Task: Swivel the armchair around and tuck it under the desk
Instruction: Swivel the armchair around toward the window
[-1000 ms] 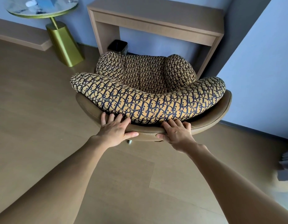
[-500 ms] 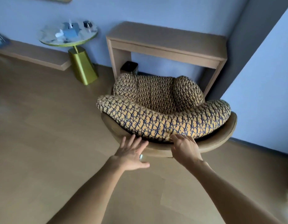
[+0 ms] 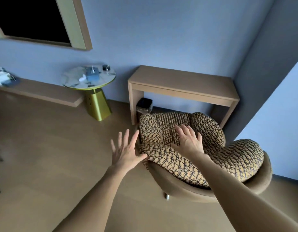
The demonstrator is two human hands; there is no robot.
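Both hands splayed wide, gripping nothing: left hand (image 3: 126,152) hovering beside the armchair (image 3: 203,153), right hand (image 3: 189,139) above its cushions. Armchair sitting facing the desk (image 3: 183,84), front edge just under.

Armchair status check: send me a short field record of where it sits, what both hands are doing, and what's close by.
armchair: patterned cushions, tan shell, seat front facing the desk, front edge at the desk opening
desk: wooden, against the wall, top bare
left hand: open, fingers spread, beside the chair's left edge, holding nothing
right hand: open, fingers spread over the cushions, not gripping; contact unclear
waste bin: dark, under the desk's left end
side table: round top, gold base, left of the desk
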